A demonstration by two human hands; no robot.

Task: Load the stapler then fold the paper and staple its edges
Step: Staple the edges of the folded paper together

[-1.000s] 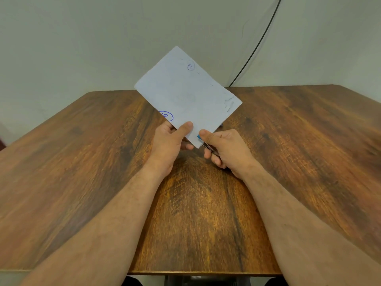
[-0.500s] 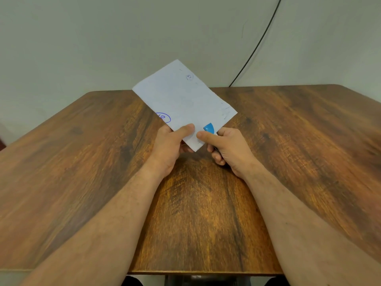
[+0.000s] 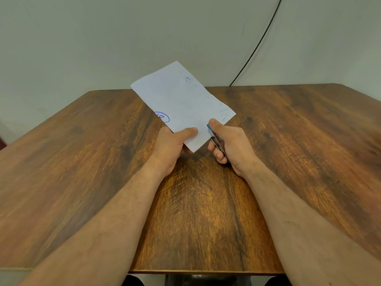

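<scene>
**Folded sheet held up, stapler at its near edge**

Two bare forearms reach out from the near edge of the brown wood-grain table [image 3: 198, 213], and both hands meet above its middle. The left hand [image 3: 172, 146] holds the near corner of the folded white paper sheet [image 3: 182, 104]: its thumb lies flat across the top face and its fingers are curled underneath, so its grip is closed on the sheet. Just beside it, the right hand [image 3: 233, 146] is wrapped round a small blue-and-metal stapler [image 3: 214, 137], thumb pressing on the blue tip, fingers curled below; most of the tool is hidden inside the fist. The stapler's front end meets the paper's right-hand edge close to the near corner.

The sheet is lifted off the table and tilts away and upward, its far corner rising in front of the pale grey wall [image 3: 103, 38]. A blue pen circle with writing [image 3: 162, 117] sits near its left edge, a fainter circled mark [image 3: 188, 79] near the far corner. Short staple-like dashes run along the right edge. Beyond, a thin black cable [image 3: 257, 44] curves down the wall to the table's far edge.
</scene>
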